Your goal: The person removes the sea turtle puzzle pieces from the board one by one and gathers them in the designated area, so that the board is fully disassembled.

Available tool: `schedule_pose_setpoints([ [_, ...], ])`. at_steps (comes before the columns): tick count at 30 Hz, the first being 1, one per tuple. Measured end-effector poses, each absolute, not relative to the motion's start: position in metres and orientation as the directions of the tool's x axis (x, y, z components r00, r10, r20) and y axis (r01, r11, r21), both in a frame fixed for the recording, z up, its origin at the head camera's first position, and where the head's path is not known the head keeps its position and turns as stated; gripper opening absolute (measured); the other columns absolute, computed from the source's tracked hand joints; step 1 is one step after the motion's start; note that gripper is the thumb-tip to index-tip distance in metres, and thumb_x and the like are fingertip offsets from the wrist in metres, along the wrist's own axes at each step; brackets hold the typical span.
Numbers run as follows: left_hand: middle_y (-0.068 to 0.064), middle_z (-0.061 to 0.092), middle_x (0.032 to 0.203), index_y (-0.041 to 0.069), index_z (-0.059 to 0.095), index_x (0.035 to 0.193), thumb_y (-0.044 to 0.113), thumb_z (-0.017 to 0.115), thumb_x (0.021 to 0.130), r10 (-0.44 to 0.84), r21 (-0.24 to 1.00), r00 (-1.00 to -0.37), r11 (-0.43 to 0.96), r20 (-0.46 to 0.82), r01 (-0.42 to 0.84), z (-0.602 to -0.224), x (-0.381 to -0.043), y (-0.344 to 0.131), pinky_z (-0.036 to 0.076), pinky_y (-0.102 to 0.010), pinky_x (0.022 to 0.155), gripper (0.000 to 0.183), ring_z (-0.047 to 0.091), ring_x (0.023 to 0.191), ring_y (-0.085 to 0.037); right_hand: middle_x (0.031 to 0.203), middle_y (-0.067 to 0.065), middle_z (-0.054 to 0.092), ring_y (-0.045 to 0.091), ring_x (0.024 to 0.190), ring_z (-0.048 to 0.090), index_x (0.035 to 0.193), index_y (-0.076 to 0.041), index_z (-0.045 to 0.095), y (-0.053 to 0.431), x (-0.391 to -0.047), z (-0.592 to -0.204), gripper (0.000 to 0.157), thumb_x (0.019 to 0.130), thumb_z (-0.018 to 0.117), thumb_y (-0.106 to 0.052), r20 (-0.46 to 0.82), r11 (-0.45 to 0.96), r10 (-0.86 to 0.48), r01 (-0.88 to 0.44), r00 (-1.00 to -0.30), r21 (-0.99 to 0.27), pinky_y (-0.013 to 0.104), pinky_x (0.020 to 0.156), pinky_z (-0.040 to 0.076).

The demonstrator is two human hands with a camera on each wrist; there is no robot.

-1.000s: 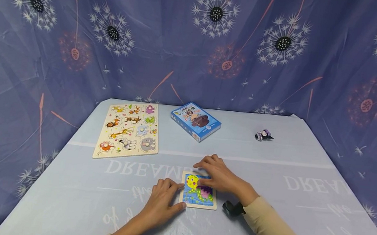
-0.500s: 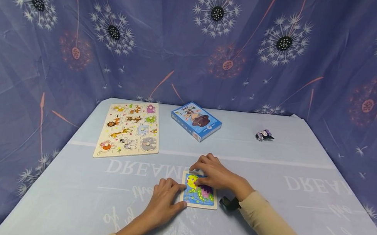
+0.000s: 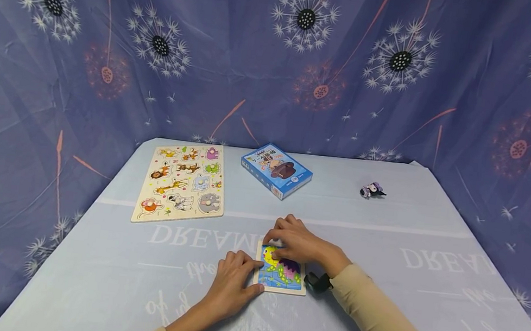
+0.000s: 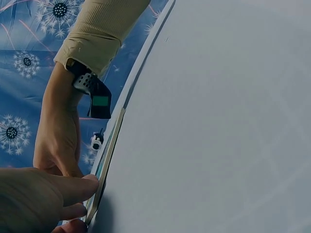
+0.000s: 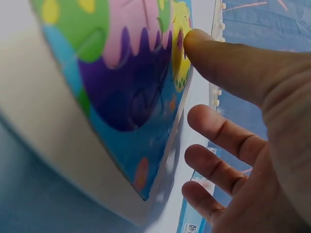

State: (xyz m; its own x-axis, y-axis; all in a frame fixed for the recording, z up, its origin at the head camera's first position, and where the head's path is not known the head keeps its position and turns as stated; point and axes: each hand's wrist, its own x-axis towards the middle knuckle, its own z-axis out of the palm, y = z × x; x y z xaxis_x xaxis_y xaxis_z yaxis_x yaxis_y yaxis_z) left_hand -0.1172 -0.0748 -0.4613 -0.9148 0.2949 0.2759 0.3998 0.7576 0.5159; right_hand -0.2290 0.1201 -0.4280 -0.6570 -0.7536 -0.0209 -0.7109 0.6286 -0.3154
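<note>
A small square jigsaw puzzle (image 3: pixel 285 280) in a pale wooden frame lies before me, with a yellow, pink and purple cartoon animal on blue. My left hand (image 3: pixel 231 284) rests at its left side, the extended index finger on the left edge and the thumb at the near-left corner. From the right, my right hand (image 3: pixel 303 244) reaches over the far part and covers some of the picture. Its thumb (image 5: pixel 201 46) touches the yellow head in the right wrist view, while the other fingers (image 5: pixel 209 160) spread beyond the far edge. Most left fingertips are hidden in the head view.
A wooden animal peg puzzle board (image 3: pixel 180 184) lies at the back left. Behind the small puzzle is a blue box (image 3: pixel 277 170), and a small black-and-purple figurine (image 3: pixel 373 190) lies at the back right. A dandelion-patterned curtain (image 3: pixel 237 64) hangs behind the table.
My right hand has shifted slightly left over the puzzle, its thumb moving along the yellow head. The left hand and the puzzle have hardly moved.
</note>
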Motion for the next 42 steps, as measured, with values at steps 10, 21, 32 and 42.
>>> schedule_pose_setpoints([
  [10, 0.004, 0.050, 0.097, 0.013, 0.067, 0.112, 0.026, 0.075, 0.075, 0.286, 0.519, -0.918, 0.759, 0.275, 0.392, -0.461, -0.116, -0.074, 0.028, -0.033, 0.077, 0.041, 0.039, 0.094, -0.014, 0.097, -0.002, 0.052, 0.014, 0.094, 0.035, 0.107, -0.031, 0.066, 0.115, -0.230, -0.425, 0.024, 0.083, 0.070, -0.029, -0.040, 0.626, -0.762, -0.718, -0.647, -0.305, 0.032, 0.080, 0.029],
  [21, 0.003, 0.051, 0.097, 0.011, 0.068, 0.112, 0.026, 0.075, 0.076, 0.280, 0.510, -0.918, 0.767, 0.282, 0.390, -0.462, -0.116, -0.072, 0.029, -0.033, 0.078, 0.040, 0.039, 0.093, -0.013, 0.097, -0.002, 0.053, 0.014, 0.090, 0.035, 0.105, -0.031, 0.066, 0.111, -0.231, -0.424, 0.023, 0.083, 0.070, -0.029, -0.074, 0.634, -0.763, -0.722, -0.642, -0.277, 0.031, 0.077, 0.028],
  [32, 0.003, 0.051, 0.097, 0.011, 0.068, 0.113, 0.027, 0.075, 0.075, 0.271, 0.498, -0.923, 0.781, 0.274, 0.377, -0.462, -0.115, -0.071, 0.029, -0.033, 0.078, 0.041, 0.040, 0.093, -0.014, 0.090, -0.004, 0.054, 0.012, 0.085, 0.039, 0.107, -0.028, 0.062, 0.106, -0.231, -0.419, 0.025, 0.084, 0.069, -0.022, -0.175, 0.657, -0.749, -0.683, -0.639, -0.320, 0.028, 0.077, 0.034],
  [42, 0.003, 0.051, 0.098, 0.010, 0.068, 0.113, 0.027, 0.075, 0.076, 0.270, 0.495, -0.921, 0.781, 0.281, 0.380, -0.461, -0.114, -0.071, 0.028, -0.033, 0.078, 0.041, 0.039, 0.093, -0.013, 0.093, -0.005, 0.053, 0.011, 0.086, 0.043, 0.106, -0.026, 0.058, 0.106, -0.234, -0.419, 0.024, 0.085, 0.067, -0.019, -0.196, 0.643, -0.761, -0.677, -0.619, -0.359, 0.027, 0.080, 0.038],
])
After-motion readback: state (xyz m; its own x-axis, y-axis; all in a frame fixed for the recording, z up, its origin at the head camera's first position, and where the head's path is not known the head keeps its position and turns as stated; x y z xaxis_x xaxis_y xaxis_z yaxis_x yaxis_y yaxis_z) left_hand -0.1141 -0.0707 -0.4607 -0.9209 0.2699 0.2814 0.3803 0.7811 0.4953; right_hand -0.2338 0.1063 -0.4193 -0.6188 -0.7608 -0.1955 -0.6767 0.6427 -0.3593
